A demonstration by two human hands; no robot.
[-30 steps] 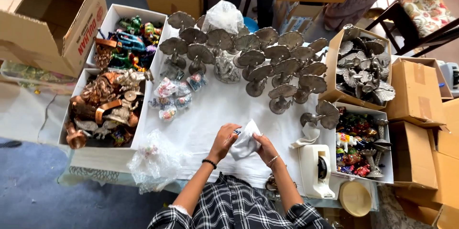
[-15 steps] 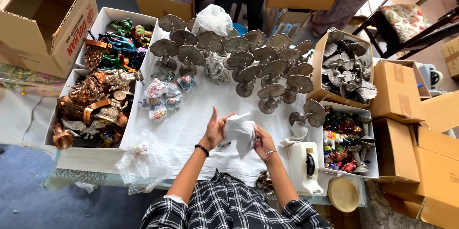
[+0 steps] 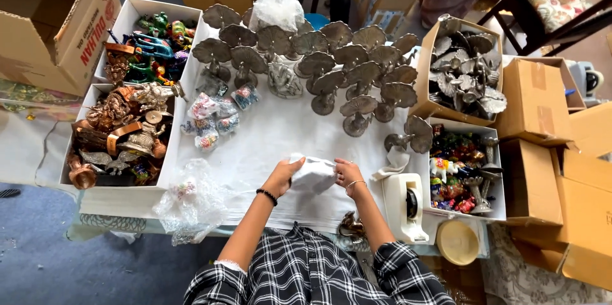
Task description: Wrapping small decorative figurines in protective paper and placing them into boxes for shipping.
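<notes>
Gripping white wrapped bundle [image 3: 313,174] between both hands' fingers [image 3: 290,171].

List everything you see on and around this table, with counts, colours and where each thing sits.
White bundle: one, white, between both hands.
Fan-shaped metal stands: many, grey, table's far half.
Small wrapped pieces: several, multicoloured, left of centre.
White box of figurines: one, coppery contents, left edge.
Tape dispenser: one, white, right of the hands.
Cardboard boxes: several, brown, right side.
Left hand: on the bundle.
Right hand: on the bundle.
</notes>
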